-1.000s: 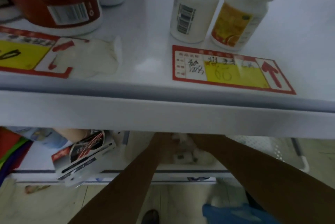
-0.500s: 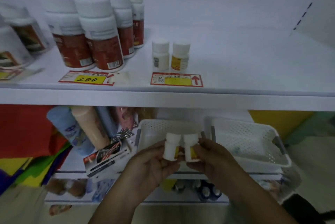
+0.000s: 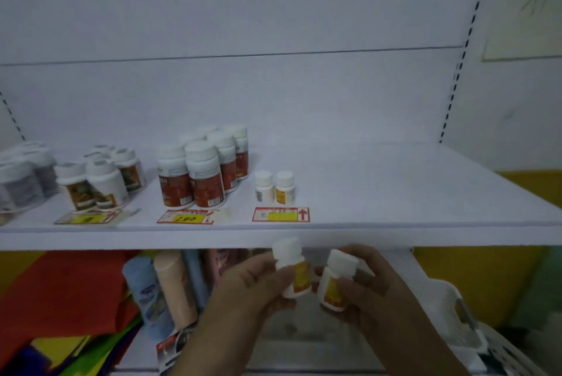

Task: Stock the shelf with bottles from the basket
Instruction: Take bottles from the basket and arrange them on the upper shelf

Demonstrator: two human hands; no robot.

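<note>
My left hand (image 3: 249,287) grips a small white bottle (image 3: 292,266) with a yellow-orange label, held upright just below the front lip of the white shelf (image 3: 395,193). In my right hand (image 3: 374,293) is a second small white bottle (image 3: 334,281) of the same kind, tilted slightly. Both bottles are side by side, a little apart. Two matching small bottles (image 3: 274,187) stand on the shelf behind a red-and-yellow price tag (image 3: 280,214). The white basket (image 3: 456,311) sits low at the right, partly hidden by my right arm.
Larger red-labelled bottles (image 3: 200,171) stand left of the small pair, and more bottles (image 3: 97,181) further left. The shelf right of the small pair is bare. Below are tubes (image 3: 158,287), a red bag (image 3: 60,290) and a second lower shelf.
My hands came out from under the shelf, each with a small bottle, and have risen to just below the shelf's front lip. The view has pulled back and tilted upward.
</note>
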